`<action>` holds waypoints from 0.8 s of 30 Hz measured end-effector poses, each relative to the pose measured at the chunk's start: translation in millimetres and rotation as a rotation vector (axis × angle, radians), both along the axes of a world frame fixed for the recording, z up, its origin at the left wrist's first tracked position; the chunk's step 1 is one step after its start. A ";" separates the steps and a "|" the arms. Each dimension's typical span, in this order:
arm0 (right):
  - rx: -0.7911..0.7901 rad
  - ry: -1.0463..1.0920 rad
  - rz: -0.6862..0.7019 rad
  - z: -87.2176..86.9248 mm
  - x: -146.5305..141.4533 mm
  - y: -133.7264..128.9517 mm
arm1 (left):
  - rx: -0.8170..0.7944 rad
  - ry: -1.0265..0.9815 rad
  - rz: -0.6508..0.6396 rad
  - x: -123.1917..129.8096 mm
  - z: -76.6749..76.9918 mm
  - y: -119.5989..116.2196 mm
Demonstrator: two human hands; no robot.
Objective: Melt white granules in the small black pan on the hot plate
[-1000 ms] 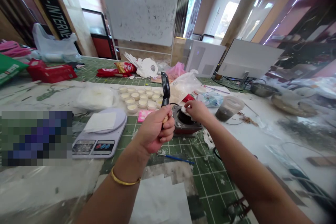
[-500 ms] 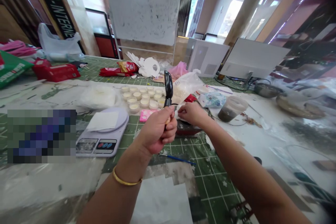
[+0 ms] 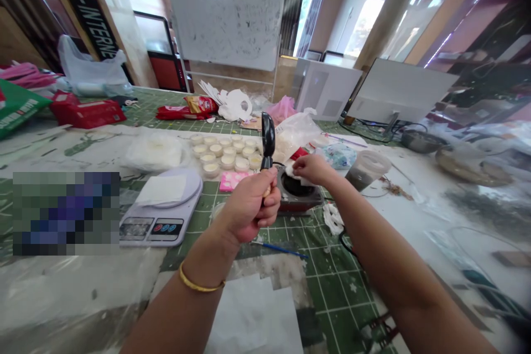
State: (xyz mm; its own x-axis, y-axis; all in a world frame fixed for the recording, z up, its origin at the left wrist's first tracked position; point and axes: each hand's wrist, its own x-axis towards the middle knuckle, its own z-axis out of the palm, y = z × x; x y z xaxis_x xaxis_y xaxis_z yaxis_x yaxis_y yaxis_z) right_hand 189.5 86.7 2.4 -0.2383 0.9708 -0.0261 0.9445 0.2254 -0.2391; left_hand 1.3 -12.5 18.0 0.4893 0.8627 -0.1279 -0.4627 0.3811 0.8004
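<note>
In my left hand (image 3: 254, 199) a black utensil (image 3: 267, 135) stands upright, its glossy rounded head above my fist and its light-coloured handle mostly hidden by my fingers. The head looks like a ladle or small pan seen edge-on; I cannot tell which. My right hand (image 3: 313, 170) is closed on a crumpled white tissue (image 3: 290, 169), over the round black plate of a small electric hot plate (image 3: 299, 200). Beside it lies a pink mould (image 3: 233, 180). A blue-handled brush (image 3: 284, 249) rests on the green mat below my left hand.
Left of my hands is a kitchen scale (image 3: 186, 227) with white paper (image 3: 161, 190) on it. Several small cups (image 3: 227, 161) of pale material stand behind. A plastic tub (image 3: 369, 168) and crumpled tissue (image 3: 333, 218) sit to the right. White sheets (image 3: 253, 315) lie in front.
My right hand has moved a little right and up with the tissue, uncovering more of the hot plate's round top. My left hand holds the black utensil almost still.
</note>
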 end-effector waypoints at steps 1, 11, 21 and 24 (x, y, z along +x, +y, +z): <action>0.009 -0.015 -0.038 0.9 4.2 -3.8 | -0.001 0.003 0.001 0.2 -0.1 0.7; -0.014 0.072 -0.023 -4.3 -11.3 -15.9 | 0.009 0.098 0.031 4.4 -2.7 -1.3; -0.363 0.301 0.125 11.9 32.7 -86.8 | 0.072 0.335 0.073 11.5 -11.7 0.8; -0.430 0.554 0.139 7.6 45.7 -118.5 | 0.117 0.439 0.082 15.6 -17.4 0.9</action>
State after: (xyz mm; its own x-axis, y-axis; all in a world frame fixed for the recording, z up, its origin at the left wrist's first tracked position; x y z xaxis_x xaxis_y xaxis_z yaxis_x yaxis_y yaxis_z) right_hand 235.2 -31.8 10.0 -0.4484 0.8614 -0.2385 0.6277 0.1134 -0.7702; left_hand 16.9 -11.6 0.5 0.3403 0.9172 -0.2073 -0.0952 0.2529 0.9628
